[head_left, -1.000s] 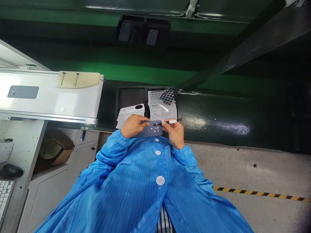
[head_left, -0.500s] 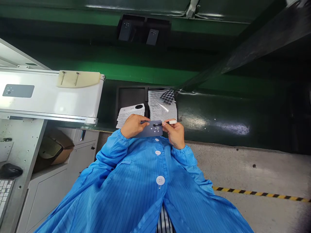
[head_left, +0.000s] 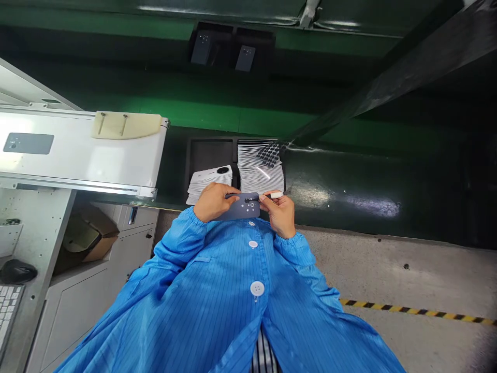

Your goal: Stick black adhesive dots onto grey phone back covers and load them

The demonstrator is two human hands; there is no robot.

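My left hand (head_left: 213, 201) grips a grey phone back cover (head_left: 243, 207) close to my chest, its camera holes facing up. My right hand (head_left: 280, 211) pinches a thin tool with a white handle (head_left: 274, 195), its dark tip resting at the cover's camera hole. Just beyond my hands lie a white stack of sheets with a black ring on top (head_left: 209, 181) and a second stack of white sheets carrying rows of small black parts (head_left: 261, 166), both in a black tray (head_left: 212, 153) on the dark green bench.
A white conveyor (head_left: 81, 153) runs in from the left with another grey cover (head_left: 28, 143) on it and a cream block (head_left: 126, 125). Two more covers (head_left: 223, 53) stand on the far shelf. A keyboard and mouse (head_left: 17, 271) sit lower left; hazard tape (head_left: 415, 311) marks the floor.
The grey cover on the conveyor has travelled left. My hands hold almost the same pose, and the view has shifted only slightly.
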